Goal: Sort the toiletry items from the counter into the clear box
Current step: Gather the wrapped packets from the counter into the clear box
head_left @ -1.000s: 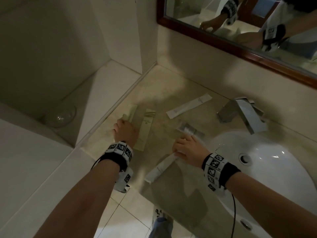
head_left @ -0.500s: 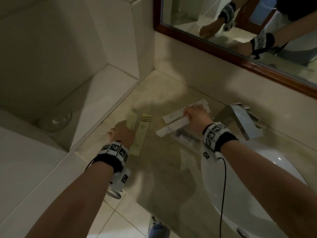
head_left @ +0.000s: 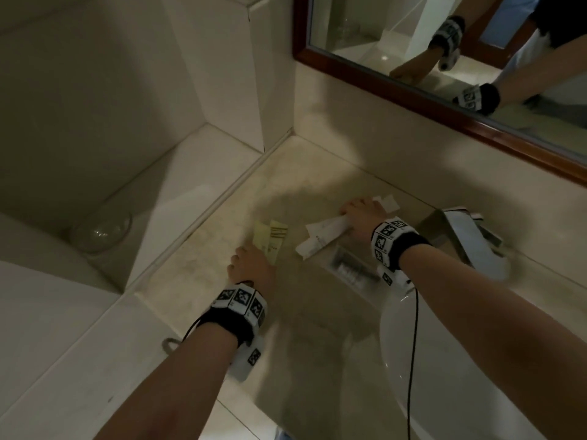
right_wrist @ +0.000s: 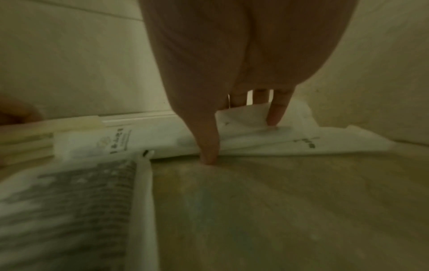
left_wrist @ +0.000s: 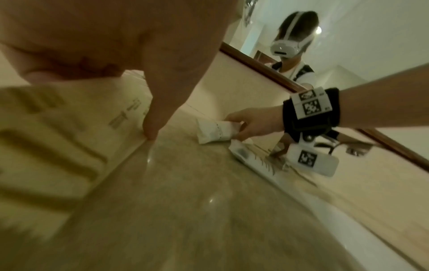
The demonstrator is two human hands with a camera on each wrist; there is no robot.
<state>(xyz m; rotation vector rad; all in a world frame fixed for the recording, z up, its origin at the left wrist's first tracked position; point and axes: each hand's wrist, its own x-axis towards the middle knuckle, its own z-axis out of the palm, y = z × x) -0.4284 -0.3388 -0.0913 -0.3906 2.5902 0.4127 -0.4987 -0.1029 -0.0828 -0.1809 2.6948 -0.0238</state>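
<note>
The right hand (head_left: 360, 217) grips two white packets (head_left: 324, 237) on the tabletop (head_left: 317, 173); the left hand (head_left: 251, 265) pinches yellow packets (head_left: 270, 241).

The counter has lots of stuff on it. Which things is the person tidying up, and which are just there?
Being tidied:
- white packets, gripped by the right hand
- yellow packets, under the left hand
- clear packet, lying loose

Just there:
- tap
- sink
- mirror
- glass bowl on the ledge
</note>
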